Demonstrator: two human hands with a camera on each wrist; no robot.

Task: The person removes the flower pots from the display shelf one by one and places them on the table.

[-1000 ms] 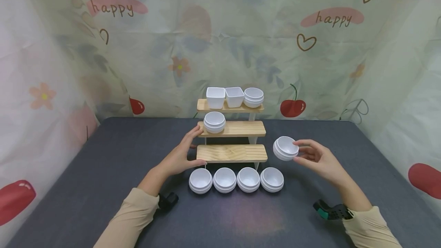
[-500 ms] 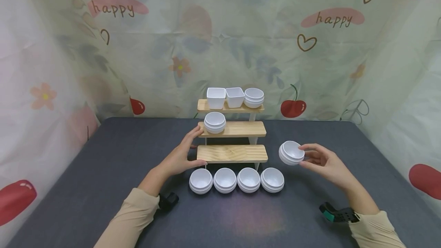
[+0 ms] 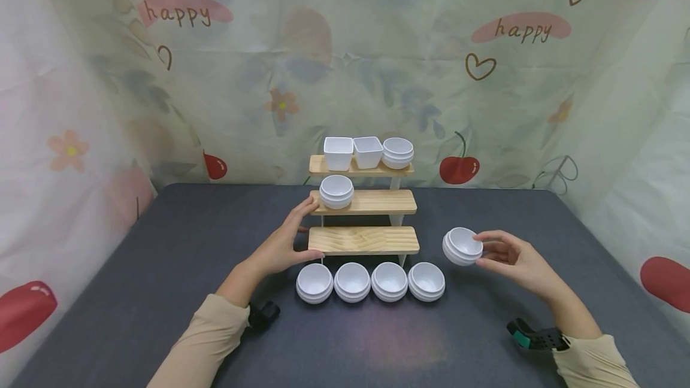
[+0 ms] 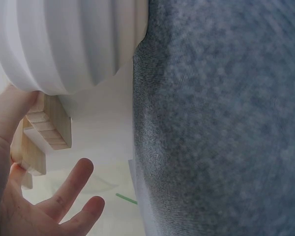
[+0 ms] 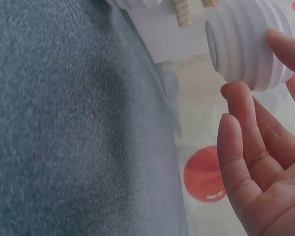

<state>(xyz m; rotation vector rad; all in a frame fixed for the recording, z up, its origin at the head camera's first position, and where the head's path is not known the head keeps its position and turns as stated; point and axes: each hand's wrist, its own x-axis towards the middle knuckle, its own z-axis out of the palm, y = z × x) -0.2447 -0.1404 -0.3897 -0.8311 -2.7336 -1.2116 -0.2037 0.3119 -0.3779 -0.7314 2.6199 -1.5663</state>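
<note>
In the head view, my right hand (image 3: 520, 262) pinches a small white ribbed bowl (image 3: 461, 246) by its rim, held over the table right of a three-tier wooden display stand (image 3: 363, 241). The right wrist view shows the same bowl (image 5: 248, 44) tipped on its side there, thumb on one side and fingers beneath. My left hand (image 3: 280, 240) rests against the stand's left end, thumb at the lowest shelf and a finger at the middle shelf. Its other fingers (image 4: 71, 189) extend free under the shelves in the left wrist view. One round bowl (image 3: 336, 191) sits on the middle shelf's left end.
Several matching bowls (image 3: 352, 282) stand in a row before the stand. Two square white bowls (image 3: 338, 153) and a round bowl (image 3: 398, 153) fill the top shelf. A printed cloth (image 3: 345, 76) hangs behind the dark table (image 3: 188, 244).
My right hand has moved right and slightly toward me with the bowl, away from the stand. The left hand, the stand and the other bowls have stayed put.
</note>
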